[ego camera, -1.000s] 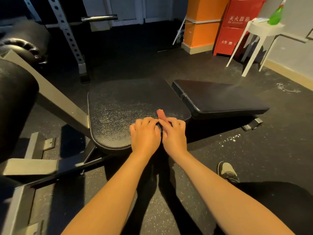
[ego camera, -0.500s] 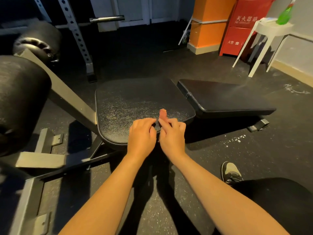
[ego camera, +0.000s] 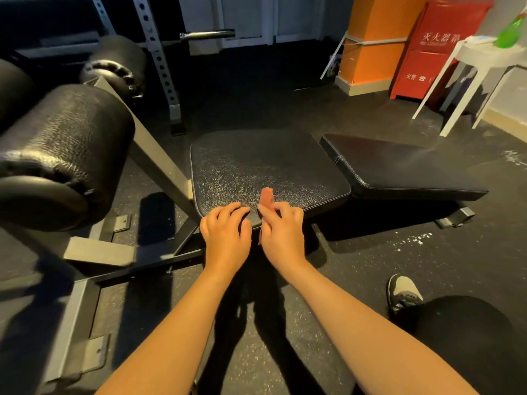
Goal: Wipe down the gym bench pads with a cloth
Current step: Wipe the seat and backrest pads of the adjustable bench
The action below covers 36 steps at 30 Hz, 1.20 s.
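At the far left, two black rollers (ego camera: 65,143) sit on the grey frame (ego camera: 159,163) of the bench, the big one nearest me and a smaller one behind it. Behind them a rack post (ego camera: 155,55) with a row of holes stands on the dark floor (ego camera: 256,89), and a bar end (ego camera: 206,34) sticks out beside it.

In the middle lies the seat pad (ego camera: 256,163), black and grainy, with light catching its surface. My left hand (ego camera: 225,233) is at the pad's near edge; its fingers (ego camera: 228,213) are loosely bent, their tips rest on the pad, and they grasp nothing that I can see. Just beside it, apart by a narrow gap, my right hand (ego camera: 281,230) is over the same edge. Its fingers are curled and pinch the cloth (ego camera: 266,196), a small reddish piece that stands up from the hand over the pad. How much of it is tucked under my palm I cannot tell.

To the right the back pad (ego camera: 399,169) slopes away from the seat pad, smooth and black, with a narrow gap between them. Near my right forearm, a shoe (ego camera: 403,292) rests on the floor.

Far right, by the wall, come an orange pillar (ego camera: 373,44), a red cabinet (ego camera: 436,52) and a white table (ego camera: 482,57) with a green bottle (ego camera: 510,32) on it.
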Available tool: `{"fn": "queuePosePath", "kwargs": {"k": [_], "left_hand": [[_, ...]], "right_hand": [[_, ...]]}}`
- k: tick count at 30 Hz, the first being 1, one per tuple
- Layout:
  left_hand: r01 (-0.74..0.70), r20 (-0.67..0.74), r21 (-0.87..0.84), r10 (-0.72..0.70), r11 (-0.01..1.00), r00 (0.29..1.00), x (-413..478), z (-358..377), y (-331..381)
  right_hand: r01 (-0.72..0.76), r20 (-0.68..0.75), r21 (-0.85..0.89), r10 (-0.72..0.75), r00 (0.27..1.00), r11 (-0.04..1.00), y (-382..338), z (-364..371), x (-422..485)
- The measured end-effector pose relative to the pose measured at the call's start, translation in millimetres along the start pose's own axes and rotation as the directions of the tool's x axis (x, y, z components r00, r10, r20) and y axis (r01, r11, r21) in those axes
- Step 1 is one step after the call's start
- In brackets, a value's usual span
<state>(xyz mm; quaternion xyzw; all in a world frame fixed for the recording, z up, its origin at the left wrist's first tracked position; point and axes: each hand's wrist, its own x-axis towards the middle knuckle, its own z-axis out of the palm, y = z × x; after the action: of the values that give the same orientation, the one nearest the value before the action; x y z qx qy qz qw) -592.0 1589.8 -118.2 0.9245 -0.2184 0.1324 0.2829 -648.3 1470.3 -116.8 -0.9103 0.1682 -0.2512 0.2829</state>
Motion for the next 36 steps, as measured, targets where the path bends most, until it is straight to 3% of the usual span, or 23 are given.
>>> {"fn": "queuePosePath", "kwargs": {"k": [4,7,9,16,19,24,27,33,36], "left_hand": [[-0.005,0.022,-0.001,0.005,1.000,1.000,1,-1,-5],[-0.020,0.009,-0.018,0.020,1.000,1.000,-2,1,-8],[-0.042,0.005,-0.046,0.042,0.998,0.999,-4,2,-13],[-0.067,-0.010,-0.302,0.067,0.951,0.998,-10,-6,-26],[-0.047,-0.002,-0.232,0.047,0.972,0.999,-12,-12,-31],[0.024,0.019,-0.197,-0.020,0.980,1.000,-14,-22,-39],[0.037,0.036,-0.201,-0.030,0.979,0.999,-15,-23,-41],[0.069,0.053,-0.234,-0.058,0.970,0.997,-11,-27,-40],[0.066,0.079,-0.227,-0.049,0.972,0.996,-13,-29,-41]], "right_hand": [[0.123,0.041,-0.026,-0.122,0.992,0.992,1,-3,6],[-0.119,-0.062,-0.027,0.117,0.991,0.993,16,-10,23],[-0.208,-0.095,-0.071,0.201,0.975,0.976,17,-6,23],[0.024,-0.046,-0.031,-0.025,0.999,0.999,-35,20,-13],[0.133,0.013,-0.075,-0.132,0.991,0.988,-26,9,-4],[-0.220,-0.054,-0.096,0.215,0.975,0.971,-4,0,13],[-0.119,-0.071,-0.074,0.114,0.991,0.990,-26,12,-4],[0.133,0.038,-0.068,-0.131,0.991,0.989,-34,12,-8],[-0.046,-0.031,-0.050,0.045,0.999,0.998,-12,1,5]]}}
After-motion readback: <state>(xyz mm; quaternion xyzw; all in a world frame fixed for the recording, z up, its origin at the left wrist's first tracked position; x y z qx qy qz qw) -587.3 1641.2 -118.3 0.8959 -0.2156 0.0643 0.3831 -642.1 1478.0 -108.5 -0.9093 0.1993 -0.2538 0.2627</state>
